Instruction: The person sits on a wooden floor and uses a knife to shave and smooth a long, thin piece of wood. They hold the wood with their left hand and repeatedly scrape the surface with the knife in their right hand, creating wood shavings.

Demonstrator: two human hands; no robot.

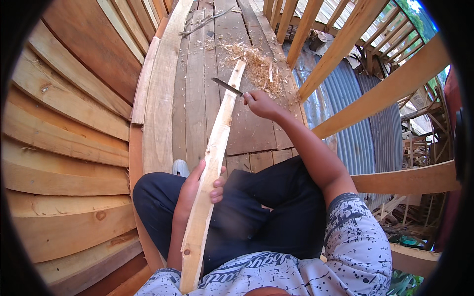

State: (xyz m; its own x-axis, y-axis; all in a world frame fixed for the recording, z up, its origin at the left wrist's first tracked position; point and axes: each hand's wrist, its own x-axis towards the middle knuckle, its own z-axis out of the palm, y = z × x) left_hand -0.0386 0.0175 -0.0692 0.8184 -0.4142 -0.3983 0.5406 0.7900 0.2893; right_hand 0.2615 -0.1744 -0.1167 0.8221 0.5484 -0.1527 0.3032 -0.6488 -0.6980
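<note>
A long, pale wooden stick (217, 140) runs from my chest out over the plank floor, its far end tapering. My left hand (201, 185) wraps round its lower half, fingers curled over the right edge. In my right hand (260, 104) is a knife (227, 87), gripped by the handle beside the stick's far part. The dark blade lies across the stick near the tapered end, its tip pointing left. Rough, carved faces show along the stick's middle. How deep the blade sits in the wood, I cannot tell.
Curled wood shavings (254, 64) lie round the stick's far end. A plank wall (74, 143) rises on the left. Along the right side stand wooden railing posts (340, 42), with corrugated metal sheets (340, 98) below. A thin twig (207, 20) lies farther up the floor.
</note>
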